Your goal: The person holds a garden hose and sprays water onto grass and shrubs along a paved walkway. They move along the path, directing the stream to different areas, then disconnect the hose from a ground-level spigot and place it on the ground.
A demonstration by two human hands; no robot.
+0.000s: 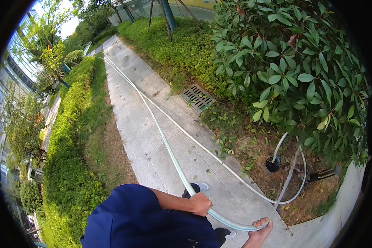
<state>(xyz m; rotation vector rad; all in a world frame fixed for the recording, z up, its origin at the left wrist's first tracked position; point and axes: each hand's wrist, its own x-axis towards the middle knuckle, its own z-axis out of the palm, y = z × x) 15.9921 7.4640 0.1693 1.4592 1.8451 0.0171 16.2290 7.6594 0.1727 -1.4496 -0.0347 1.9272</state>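
Note:
A pale, translucent garden hose [169, 148] runs along the paved path and up to my hands. My left hand [201, 204] is closed around it in front of my body. Nearer its end, my right hand [262, 228] grips the hose, with fingers curled over it. From the end at my right hand, a stream of water [285, 186] shoots towards the soil under the leafy bush [297, 77]. Another stretch of hose [210, 153] lies across the paving, curves over the soil and goes up under the bush. A pale hose piece [279, 147] enters a round pipe opening [272, 164] in the ground.
A metal drain grate [197, 97] is set beside the stone-paved path [161, 124]. Low hedges [71, 148] border a grass strip on the left; another hedge [173, 49] lines the right side. A pale curb [325, 223] bounds the soil bed. Propped tree trunks stand farther up.

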